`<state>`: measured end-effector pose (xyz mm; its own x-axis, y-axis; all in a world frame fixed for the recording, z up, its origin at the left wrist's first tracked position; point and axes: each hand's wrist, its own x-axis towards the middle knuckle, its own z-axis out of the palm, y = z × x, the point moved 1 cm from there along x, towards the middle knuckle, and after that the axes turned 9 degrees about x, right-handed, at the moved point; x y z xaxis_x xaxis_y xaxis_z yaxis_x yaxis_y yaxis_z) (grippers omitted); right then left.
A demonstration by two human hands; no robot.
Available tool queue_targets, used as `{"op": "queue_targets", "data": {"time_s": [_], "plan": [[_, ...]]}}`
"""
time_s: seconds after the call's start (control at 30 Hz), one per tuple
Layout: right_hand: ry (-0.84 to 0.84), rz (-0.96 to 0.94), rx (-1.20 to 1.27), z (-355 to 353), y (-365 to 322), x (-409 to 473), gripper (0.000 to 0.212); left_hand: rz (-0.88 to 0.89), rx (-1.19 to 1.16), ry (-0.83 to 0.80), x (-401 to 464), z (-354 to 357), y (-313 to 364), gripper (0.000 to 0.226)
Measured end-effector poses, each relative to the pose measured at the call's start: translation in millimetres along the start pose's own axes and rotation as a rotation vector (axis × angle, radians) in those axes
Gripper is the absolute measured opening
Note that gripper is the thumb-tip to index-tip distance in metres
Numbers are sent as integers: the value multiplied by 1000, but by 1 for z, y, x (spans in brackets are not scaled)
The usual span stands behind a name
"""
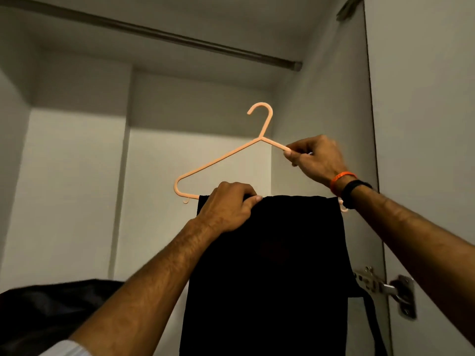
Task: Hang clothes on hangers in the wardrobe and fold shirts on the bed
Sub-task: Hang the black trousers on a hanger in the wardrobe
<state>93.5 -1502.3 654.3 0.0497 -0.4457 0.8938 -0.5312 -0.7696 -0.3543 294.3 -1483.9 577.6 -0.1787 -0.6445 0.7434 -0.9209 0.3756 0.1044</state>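
Holding the peach plastic hanger (221, 163) by its arm, the right hand (317, 156) pinches it, and the left hand (228, 205) grips the black trousers (267, 265) draped over its bar. The hook is not yet on the wardrobe rail (180, 39), which is above it.

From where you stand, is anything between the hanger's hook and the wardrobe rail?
Nothing visible. The hanger, with the black garment draped over its bottom bar, is held by the left hand and right hand; open space separates its hook from the bare rail above.
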Motion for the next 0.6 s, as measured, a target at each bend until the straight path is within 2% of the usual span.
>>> {"op": "queue_targets", "data": {"time_s": [0.33,0.6], "plan": [[205,-33,-310,6,5,140,20,231,-174,283,169,9,-40,25],[317,-50,-467,-9,30,209,16,316,-253,364,264,28,-30,26]]}}
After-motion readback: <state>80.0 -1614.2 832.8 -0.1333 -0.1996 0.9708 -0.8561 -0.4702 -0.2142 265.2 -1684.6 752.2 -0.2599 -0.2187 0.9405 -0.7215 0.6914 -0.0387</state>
